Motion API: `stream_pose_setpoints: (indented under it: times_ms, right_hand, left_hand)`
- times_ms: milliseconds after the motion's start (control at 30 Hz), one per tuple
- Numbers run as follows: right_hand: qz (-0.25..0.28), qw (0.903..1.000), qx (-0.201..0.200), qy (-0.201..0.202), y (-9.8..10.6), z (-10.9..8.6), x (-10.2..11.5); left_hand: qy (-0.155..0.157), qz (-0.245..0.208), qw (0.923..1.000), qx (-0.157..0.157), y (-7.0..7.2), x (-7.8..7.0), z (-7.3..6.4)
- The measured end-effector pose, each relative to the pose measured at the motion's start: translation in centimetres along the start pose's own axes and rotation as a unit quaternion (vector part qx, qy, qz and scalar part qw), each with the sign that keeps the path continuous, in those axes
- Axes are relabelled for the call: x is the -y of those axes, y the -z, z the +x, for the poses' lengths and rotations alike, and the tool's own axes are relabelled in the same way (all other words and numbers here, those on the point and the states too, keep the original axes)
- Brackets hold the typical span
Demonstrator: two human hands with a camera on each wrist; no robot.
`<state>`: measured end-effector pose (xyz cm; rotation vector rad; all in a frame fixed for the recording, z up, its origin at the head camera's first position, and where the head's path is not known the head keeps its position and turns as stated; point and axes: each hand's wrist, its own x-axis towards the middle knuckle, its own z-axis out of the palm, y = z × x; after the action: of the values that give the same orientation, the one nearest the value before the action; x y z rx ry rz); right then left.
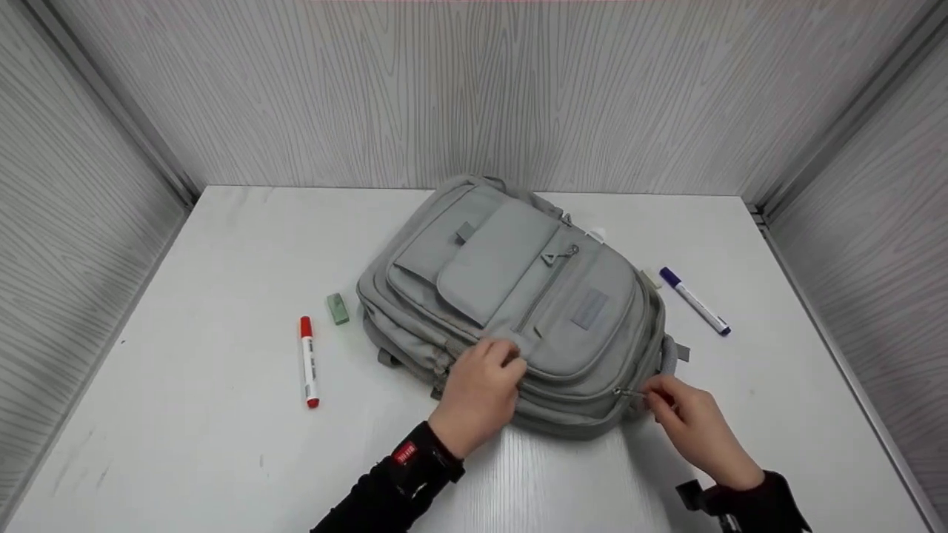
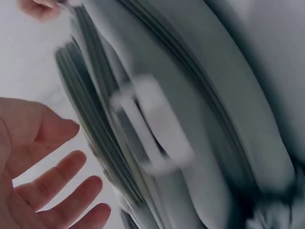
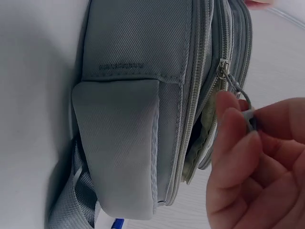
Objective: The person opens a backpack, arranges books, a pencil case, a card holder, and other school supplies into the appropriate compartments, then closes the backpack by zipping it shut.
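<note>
A grey-green backpack (image 1: 503, 259) lies on the white table, its front pocket and flap facing up. My right hand (image 1: 692, 422) pinches a zipper pull (image 3: 251, 114) at the near right side of the bag; its cord runs to a metal slider (image 3: 222, 69). Below that slider the zipper gapes and a light lining shows. At the bag's near edge is my left hand (image 1: 478, 396). The left wrist view is blurred and shows this hand with fingers (image 2: 66, 200) spread and nothing between them, beside the layered zipper edges; whether it touches the bag I cannot tell.
To the left lie a red-capped marker (image 1: 309, 363) and a green block (image 1: 338, 309). A blue-capped marker (image 1: 695, 302) lies right of the bag, near a pale green piece (image 1: 650, 278) partly hidden by it. Wood-grain panels (image 1: 474, 96) enclose the table.
</note>
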<state>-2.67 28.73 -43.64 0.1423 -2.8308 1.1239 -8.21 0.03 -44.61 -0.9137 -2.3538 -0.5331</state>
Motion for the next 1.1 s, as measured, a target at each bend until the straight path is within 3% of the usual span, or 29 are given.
stream_pose_setpoints:
  times_ms: [133, 267, 433, 533, 667, 800, 900, 1100]
  right_hand:
    - [-0.002, 0.9996, 0.02, -0.02, -0.2, 0.1, 0.0]
    - [-0.008, 0.9991, 0.039, -0.012, -0.6, 0.2, 0.1]
    - [0.004, 0.9979, 0.038, 0.053, -1.3, -0.1, 0.5]
    - [0.024, 0.9935, 0.038, 0.104, -1.7, -0.2, 0.8]
    - [0.065, 0.9839, 0.059, 0.156, -2.4, -0.2, 1.0]
    - [0.098, 0.9752, 0.08, 0.181, -2.8, -0.1, 1.0]
    - [0.093, 0.9767, 0.07, 0.18, -2.9, 0.0, 0.8]
    - [0.033, 0.9876, 0.021, 0.152, -2.3, 0.5, 0.0]
  left_hand:
    - [-0.048, 0.012, 0.9988, 0.0, -1.0, -2.3, 0.0]
    - [-0.079, 0.076, 0.9939, 0.012, -2.2, -4.4, 0.4]
    - [-0.097, 0.145, 0.9839, 0.039, -3.3, -6.4, 1.0]
    - [-0.095, 0.166, 0.9808, 0.034, -3.9, -7.0, 0.9]
    - [-0.089, 0.184, 0.9788, -0.005, -4.6, -7.1, 0.5]
    - [-0.103, 0.17, 0.9785, -0.054, -4.8, -6.4, 0.0]
    - [-0.121, 0.144, 0.9794, -0.073, -4.4, -5.6, -0.6]
    - [-0.142, 0.106, 0.9817, -0.072, -3.0, -3.9, -2.7]
